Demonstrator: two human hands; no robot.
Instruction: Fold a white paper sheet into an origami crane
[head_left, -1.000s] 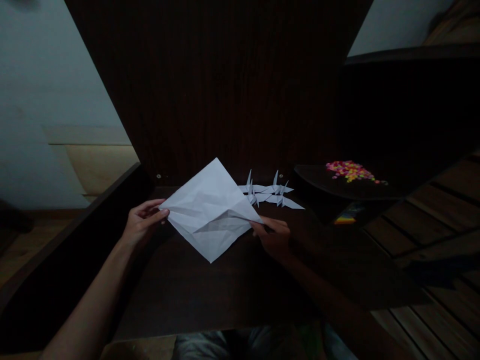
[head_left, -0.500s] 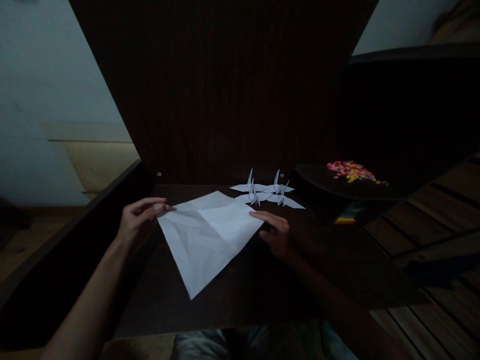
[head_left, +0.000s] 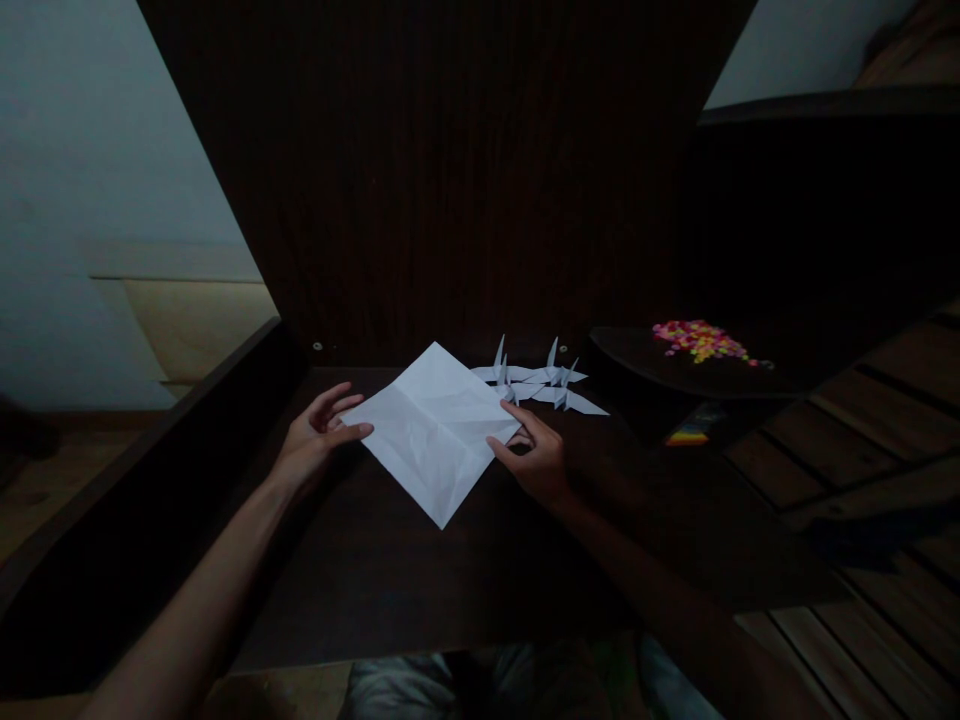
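Note:
A white square sheet of paper (head_left: 439, 435), marked with fold creases, is held like a diamond over the dark wooden surface. My left hand (head_left: 319, 432) pinches its left corner between thumb and fingers. At the right corner, my right hand (head_left: 534, 450) grips the paper, thumb on top and fingers behind. Several white folded paper cranes (head_left: 559, 385) stand just behind the sheet's right side, and the sheet partly hides those on the left.
A dark wooden panel (head_left: 450, 180) rises behind the surface, and a low side wall (head_left: 150, 490) runs along the left. On a rounded shelf (head_left: 637, 360) at right lies a heap of small colourful pieces (head_left: 705, 342).
The paper has turned and shifted up, so its near corner points more straight toward me. My left hand moved right, and my right hand now has its thumb over the paper.

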